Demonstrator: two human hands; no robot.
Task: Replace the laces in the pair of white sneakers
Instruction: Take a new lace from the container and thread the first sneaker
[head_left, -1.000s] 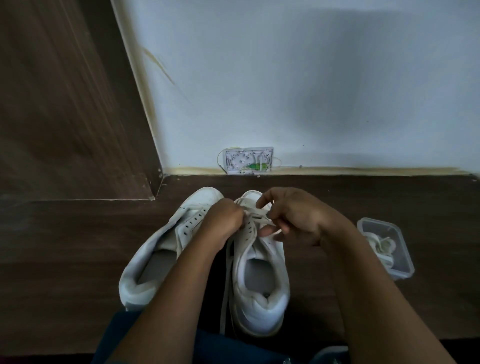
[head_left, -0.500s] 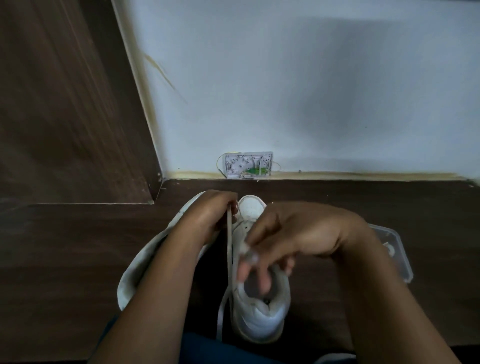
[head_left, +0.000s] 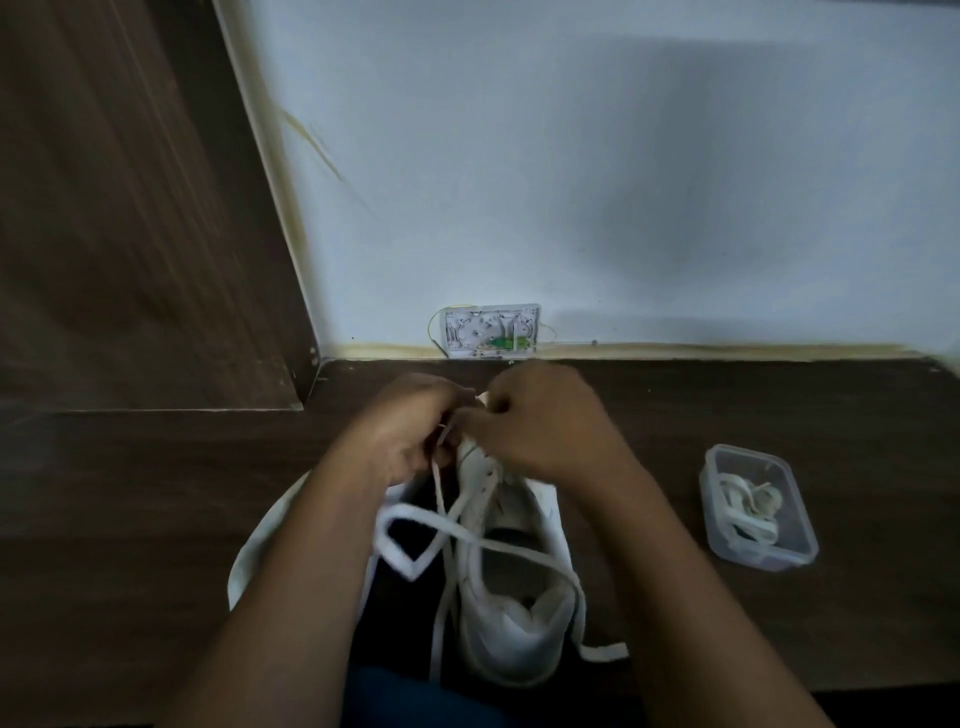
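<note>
Two white sneakers stand side by side on the dark wooden floor, toes toward the wall. The right sneaker (head_left: 514, 613) shows its heel and opening; the left sneaker (head_left: 254, 561) is mostly hidden under my left forearm. A white lace (head_left: 447, 530) runs from the right sneaker's front eyelets in loose loops across its opening and trails past the heel. My left hand (head_left: 410, 431) and my right hand (head_left: 540, 421) meet over the toe end, fingers curled, each pinching the lace near the eyelets. The fingertips are hidden.
A clear plastic box (head_left: 756, 506) with coiled white laces in it sits on the floor to the right. A white wall (head_left: 571, 156) rises just beyond the toes, with a small open junction plate (head_left: 491, 331) at its base. A wooden panel (head_left: 130, 208) stands at left.
My right hand has gone from over the shoe's opening back up to the toe end beside my left hand. The lace now lies in longer loose loops across the opening.
</note>
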